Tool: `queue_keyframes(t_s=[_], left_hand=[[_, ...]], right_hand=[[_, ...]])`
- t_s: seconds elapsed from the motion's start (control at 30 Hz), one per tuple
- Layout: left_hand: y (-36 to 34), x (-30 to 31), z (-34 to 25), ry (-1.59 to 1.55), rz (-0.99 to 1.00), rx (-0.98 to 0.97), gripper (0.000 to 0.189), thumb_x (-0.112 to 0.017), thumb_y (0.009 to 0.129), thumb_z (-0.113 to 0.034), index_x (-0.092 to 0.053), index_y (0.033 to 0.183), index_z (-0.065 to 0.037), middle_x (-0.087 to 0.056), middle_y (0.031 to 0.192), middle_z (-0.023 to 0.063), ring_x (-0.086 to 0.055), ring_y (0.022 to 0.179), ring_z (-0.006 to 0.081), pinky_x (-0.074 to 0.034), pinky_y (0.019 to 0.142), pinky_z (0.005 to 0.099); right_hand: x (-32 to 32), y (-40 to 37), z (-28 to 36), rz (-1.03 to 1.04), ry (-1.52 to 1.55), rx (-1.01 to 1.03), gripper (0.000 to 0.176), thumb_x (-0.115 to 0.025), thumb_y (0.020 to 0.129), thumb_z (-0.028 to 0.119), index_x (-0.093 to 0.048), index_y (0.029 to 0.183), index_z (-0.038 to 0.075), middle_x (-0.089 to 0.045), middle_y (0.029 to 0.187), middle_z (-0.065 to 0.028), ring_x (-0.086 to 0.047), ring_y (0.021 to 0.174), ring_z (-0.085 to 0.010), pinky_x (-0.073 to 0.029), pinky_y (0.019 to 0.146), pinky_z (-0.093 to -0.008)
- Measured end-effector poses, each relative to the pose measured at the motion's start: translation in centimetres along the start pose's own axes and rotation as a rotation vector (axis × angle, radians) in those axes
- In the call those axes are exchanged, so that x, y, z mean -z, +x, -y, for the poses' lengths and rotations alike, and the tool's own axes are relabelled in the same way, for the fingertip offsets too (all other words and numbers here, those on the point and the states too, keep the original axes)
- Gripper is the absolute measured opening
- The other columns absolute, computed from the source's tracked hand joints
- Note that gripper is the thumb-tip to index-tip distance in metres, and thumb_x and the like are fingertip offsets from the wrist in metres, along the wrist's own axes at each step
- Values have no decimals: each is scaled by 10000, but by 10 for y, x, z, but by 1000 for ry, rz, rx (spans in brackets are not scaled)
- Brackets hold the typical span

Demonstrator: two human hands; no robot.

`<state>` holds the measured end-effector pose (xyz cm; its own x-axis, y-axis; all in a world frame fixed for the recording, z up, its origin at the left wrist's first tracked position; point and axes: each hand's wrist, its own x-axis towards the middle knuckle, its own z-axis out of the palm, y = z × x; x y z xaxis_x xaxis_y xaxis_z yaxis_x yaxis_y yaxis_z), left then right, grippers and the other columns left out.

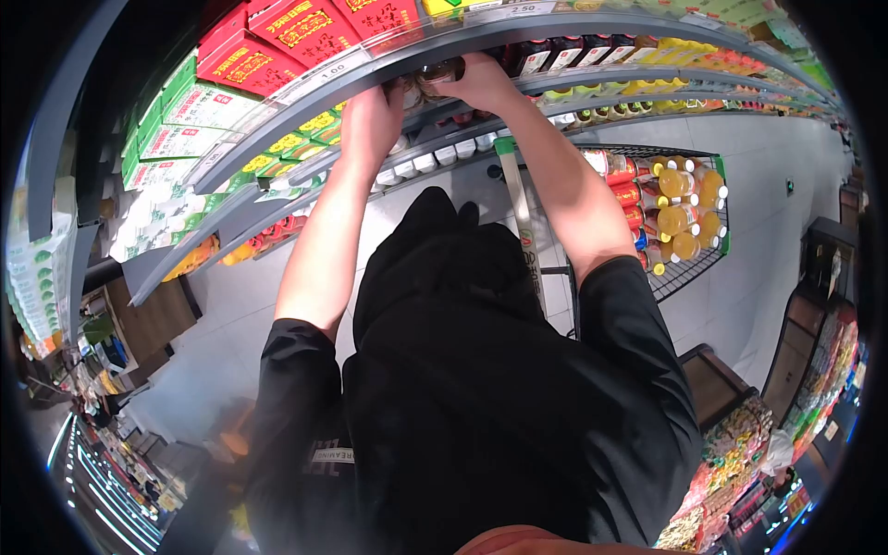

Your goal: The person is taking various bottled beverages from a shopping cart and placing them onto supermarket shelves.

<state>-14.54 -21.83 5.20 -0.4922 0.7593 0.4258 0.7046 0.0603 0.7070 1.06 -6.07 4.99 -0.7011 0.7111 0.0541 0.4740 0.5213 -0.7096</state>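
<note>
Both my hands reach into a shelf below the grey price rail. My right hand [476,81] has its fingers wrapped round a dark bottle [440,70] with a shiny top. Just left of it is my left hand [372,120], its fingertips hidden in the shadow under the rail, so what they touch cannot be seen. To the right of my hands stands a row of dark bottles [564,54] with white labels. Green and yellow packs [310,137] lie on the left, beside my left wrist.
Red boxes [305,32] and green-white boxes [199,106] fill the upper left shelf. A shopping cart [680,277] with orange drink bottles [678,220] and red packs stands at the right. Lower shelves hold white-capped bottles [424,163]. Snack displays [731,444] are behind.
</note>
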Motion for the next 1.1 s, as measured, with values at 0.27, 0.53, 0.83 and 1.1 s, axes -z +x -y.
queue_keyframes(t_s=[0.27, 0.53, 0.83, 1.1], left_hand=[[7, -11, 0, 132, -87, -77, 226, -616, 1005, -197, -676, 1092, 2, -686, 862, 246, -678, 833, 453, -516, 768, 515], [4, -7, 5, 77, 65, 57, 256, -629, 1038, -218, -694, 1021, 29, -673, 679, 114, -672, 612, 227, -528, 633, 384], [6, -6, -15, 133, 225, 23, 256, -629, 1040, -223, -645, 1098, 26, -709, 735, 126, -700, 658, 229, -544, 657, 386], [29, -23, -28, 186, 50, -293, 219, -620, 1015, -192, -685, 1105, -3, -704, 892, 219, -696, 813, 386, -541, 750, 462]], right_hand=[[-23, -11, -19, -142, -20, 32, 717, -849, 792, 350, -575, 1366, 19, -714, 1191, -175, -712, 1026, -278, -572, 897, -376], [34, -130, -16, -588, 418, -164, 332, -751, 931, 169, -672, 1228, 44, -706, 1097, -80, -686, 870, -147, -561, 760, -297], [70, -215, -271, -883, 262, -1176, 829, -814, 805, 432, -493, 1320, -134, -619, 1298, -301, -642, 1177, -434, -512, 1044, -470], [55, -205, -271, -986, 713, -1187, 718, -957, 733, 333, -558, 1207, -29, -674, 999, -124, -664, 697, -202, -572, 590, -322]])
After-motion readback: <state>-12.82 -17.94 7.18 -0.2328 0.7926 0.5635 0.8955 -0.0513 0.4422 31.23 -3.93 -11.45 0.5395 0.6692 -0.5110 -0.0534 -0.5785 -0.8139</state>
